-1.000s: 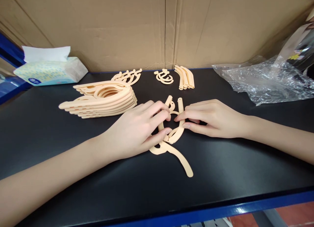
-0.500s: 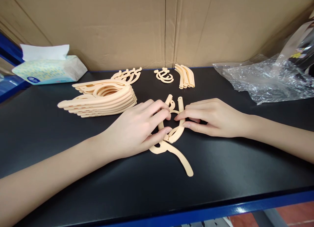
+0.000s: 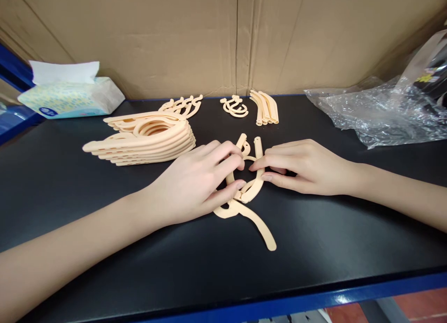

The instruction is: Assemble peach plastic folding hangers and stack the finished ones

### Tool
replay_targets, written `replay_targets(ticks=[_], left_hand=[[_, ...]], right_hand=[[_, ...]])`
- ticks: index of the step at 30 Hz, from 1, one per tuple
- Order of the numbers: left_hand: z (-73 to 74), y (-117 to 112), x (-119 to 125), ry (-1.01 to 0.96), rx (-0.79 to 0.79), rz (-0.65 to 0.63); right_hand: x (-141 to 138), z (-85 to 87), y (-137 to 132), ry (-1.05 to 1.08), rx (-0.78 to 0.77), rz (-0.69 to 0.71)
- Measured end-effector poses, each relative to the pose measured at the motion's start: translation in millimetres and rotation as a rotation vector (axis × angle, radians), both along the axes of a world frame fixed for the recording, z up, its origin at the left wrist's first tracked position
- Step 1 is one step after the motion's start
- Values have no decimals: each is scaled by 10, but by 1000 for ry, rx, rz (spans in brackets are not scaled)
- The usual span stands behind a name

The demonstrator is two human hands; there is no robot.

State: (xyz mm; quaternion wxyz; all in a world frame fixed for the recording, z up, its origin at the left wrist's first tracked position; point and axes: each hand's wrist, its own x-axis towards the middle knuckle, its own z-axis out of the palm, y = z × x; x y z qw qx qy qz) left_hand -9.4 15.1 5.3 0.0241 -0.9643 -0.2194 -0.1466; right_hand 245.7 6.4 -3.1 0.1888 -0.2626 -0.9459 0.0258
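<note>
A cream plastic folding hanger (image 3: pixel 256 185) lies on the black tabletop between my hands, its two straight arms pointing away from me. My left hand (image 3: pixel 199 181) is closed around its left side, fingers curled over that arm and thumb near the lower middle. With thumb and index finger, my right hand (image 3: pixel 303 167) pinches the right arm. Toward me, a flat curved cream piece (image 3: pixel 260 223) extends out from under the hanger; whether it is joined to it I cannot tell. My left hand covers part of the hanger.
A stack of cream hangers (image 3: pixel 157 148) lies left of my hands. Behind are loose cream hooks (image 3: pixel 185 106), a smaller hook pile (image 3: pixel 234 107) and several hanger arms (image 3: pixel 265 108). A tissue pack (image 3: pixel 71 99) stands back left, a clear plastic bag (image 3: pixel 370 113) back right. Cardboard (image 3: pixel 174 38) backs the table.
</note>
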Motion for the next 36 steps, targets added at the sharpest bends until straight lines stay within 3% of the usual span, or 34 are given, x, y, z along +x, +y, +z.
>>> replay_targets(ticks=[36], left_hand=[[-9, -2, -18, 9, 7, 8]], right_hand=[[-7, 6, -5, -5, -16, -3]])
